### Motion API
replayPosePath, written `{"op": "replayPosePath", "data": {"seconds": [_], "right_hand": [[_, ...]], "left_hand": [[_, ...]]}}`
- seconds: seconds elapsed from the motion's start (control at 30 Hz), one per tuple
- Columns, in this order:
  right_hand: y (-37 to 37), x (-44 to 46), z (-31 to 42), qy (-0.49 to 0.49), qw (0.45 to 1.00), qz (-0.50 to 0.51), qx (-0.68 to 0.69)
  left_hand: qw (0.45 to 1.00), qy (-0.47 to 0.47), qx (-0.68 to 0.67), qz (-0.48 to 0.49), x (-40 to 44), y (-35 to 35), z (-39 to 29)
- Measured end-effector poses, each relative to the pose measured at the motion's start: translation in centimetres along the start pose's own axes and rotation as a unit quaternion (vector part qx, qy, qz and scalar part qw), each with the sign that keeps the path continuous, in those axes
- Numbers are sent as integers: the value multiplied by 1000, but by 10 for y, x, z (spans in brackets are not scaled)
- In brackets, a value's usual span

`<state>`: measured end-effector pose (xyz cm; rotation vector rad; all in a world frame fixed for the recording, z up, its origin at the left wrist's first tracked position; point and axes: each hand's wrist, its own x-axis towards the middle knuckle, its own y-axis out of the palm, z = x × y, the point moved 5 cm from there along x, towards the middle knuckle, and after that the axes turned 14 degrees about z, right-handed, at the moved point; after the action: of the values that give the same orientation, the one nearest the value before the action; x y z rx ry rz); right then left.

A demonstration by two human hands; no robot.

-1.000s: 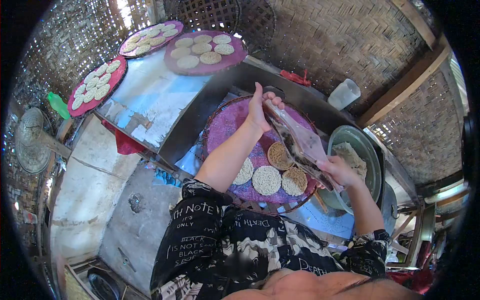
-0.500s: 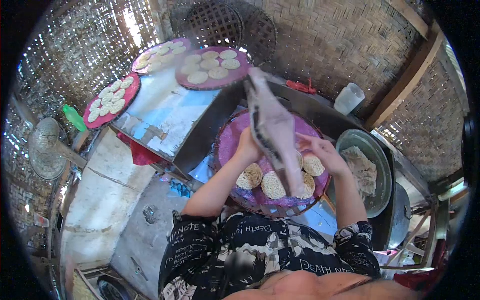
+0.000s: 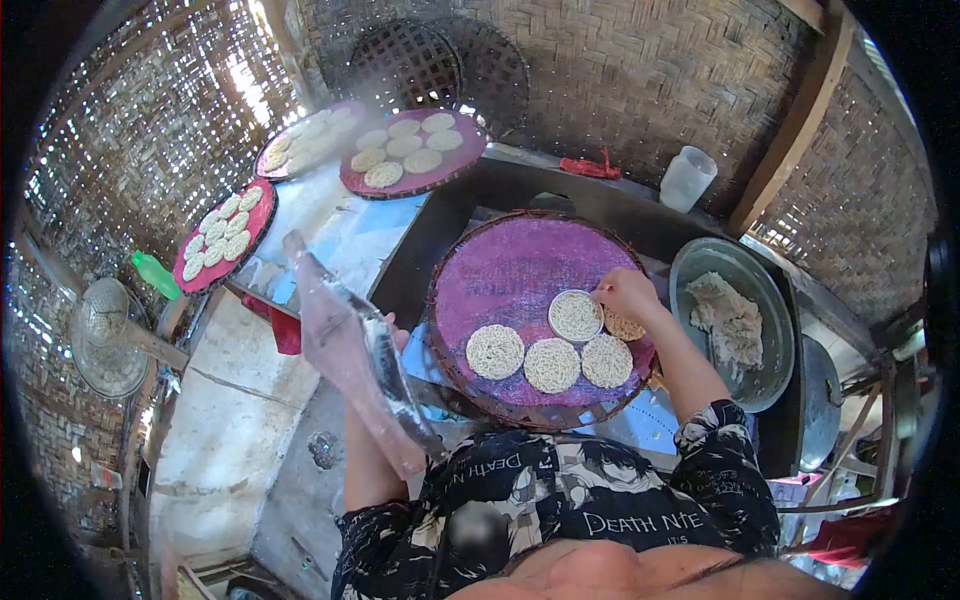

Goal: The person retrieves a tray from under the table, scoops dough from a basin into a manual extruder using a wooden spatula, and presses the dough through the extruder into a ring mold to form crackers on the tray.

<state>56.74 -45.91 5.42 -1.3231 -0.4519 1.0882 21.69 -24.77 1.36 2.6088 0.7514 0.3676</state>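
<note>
My left hand (image 3: 398, 335) is closed on a long, pale pink tool (image 3: 345, 345) with tapered ends and a dark, shiny edge; it looks like a press. The tool hides most of that hand and is held left of the round tray, tilted. My right hand (image 3: 630, 293) pinches the edge of a thin, pale ring mould (image 3: 576, 334) lying around a disc of dough strands (image 3: 575, 312). Several lacy discs, such as this dough disc (image 3: 552, 365), lie along the near side of the purple-lined woven tray (image 3: 505, 250). One disc at the right sits partly under my right wrist.
A tub (image 3: 685, 260) of pale dough (image 3: 727, 320) stands at the right. A lidded pot (image 3: 820, 400) is beside it. More disc-laden trays, including a red one (image 3: 262, 215), rest at the back left. A white container (image 3: 688, 180) and red bag (image 3: 590, 166) sit behind.
The long tool has swung left with my left hand, from above the tray to beside it. My right hand has closed at the ring mould's edge. The view has shifted slightly.
</note>
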Motion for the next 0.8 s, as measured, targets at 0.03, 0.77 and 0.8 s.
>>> {"op": "replayPosePath", "data": {"seconds": [0.03, 0.77, 0.8], "right_hand": [[1, 0, 2, -2, 1000, 10, -3], [-3, 49, 84, -130, 991, -30, -25], [-3, 49, 88, -123, 992, -18, -27]], "left_hand": [[1000, -10, 4, -1, -4, -4, 1], [977, 18, 202, 62, -12, -20, -10], [937, 47, 345, 36, -15, -8, -21]]}}
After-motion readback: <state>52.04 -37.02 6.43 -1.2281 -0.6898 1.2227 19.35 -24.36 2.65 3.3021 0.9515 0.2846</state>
